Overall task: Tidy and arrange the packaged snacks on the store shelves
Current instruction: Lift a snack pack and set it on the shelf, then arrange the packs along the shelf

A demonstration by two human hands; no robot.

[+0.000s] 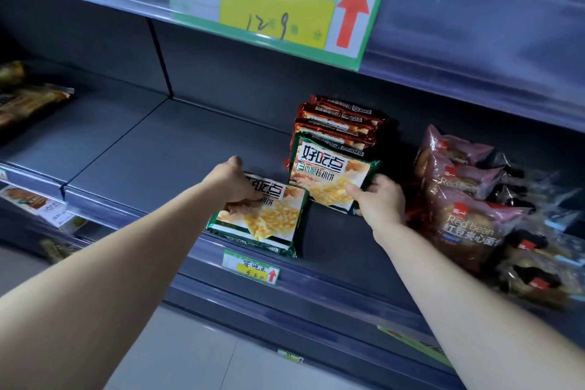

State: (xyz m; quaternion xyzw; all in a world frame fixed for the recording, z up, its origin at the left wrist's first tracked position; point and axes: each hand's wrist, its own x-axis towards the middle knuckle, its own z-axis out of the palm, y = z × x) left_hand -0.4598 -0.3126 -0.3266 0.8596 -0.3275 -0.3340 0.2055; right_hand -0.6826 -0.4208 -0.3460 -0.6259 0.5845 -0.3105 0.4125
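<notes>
Two green-edged cracker packs sit on the grey shelf (pixel 152 152). One green pack (pixel 269 218) lies flat at the shelf's front edge, and my left hand (pixel 232 182) presses on its upper left part. The other green pack (pixel 329 174) stands tilted against a row of red-brown packs (pixel 342 120). My right hand (pixel 378 199) grips this tilted pack at its lower right corner, thumb on the front.
Pink red-bean bread bags (pixel 465 199) and darker bagged buns (pixel 538 263) crowd the shelf's right side. Brown packs (pixel 28 104) lie at far left. A large green price sign (pixel 278 3) hangs above; a small price tag (pixel 251 267) is on the shelf lip.
</notes>
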